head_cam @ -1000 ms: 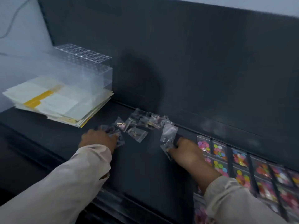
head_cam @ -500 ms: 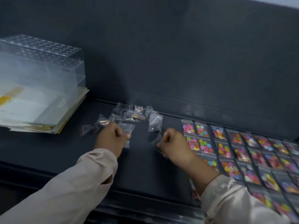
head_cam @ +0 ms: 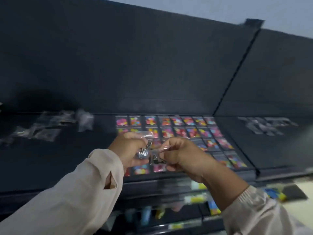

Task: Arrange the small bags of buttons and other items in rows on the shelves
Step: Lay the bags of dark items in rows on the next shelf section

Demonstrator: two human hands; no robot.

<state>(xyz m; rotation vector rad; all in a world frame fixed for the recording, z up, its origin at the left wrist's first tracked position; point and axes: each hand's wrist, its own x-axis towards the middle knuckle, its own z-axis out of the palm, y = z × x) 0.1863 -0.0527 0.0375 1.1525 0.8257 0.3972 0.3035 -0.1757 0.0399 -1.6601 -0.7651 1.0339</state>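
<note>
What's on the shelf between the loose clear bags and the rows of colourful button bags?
Head view: only bare dark shelf separates the loose clear bags from the button bag rows.

Shelf: loose bags lie at left, rowed button bags at centre, more bags on the right section. Left hand and right hand, side by side, hold small bags before the rows.

A pale wall is being shown above the dark back panel, which is being split by a slanted seam. Lower down, yellow-and-blue packs are being displayed, too smeared to be read tbh.
</note>
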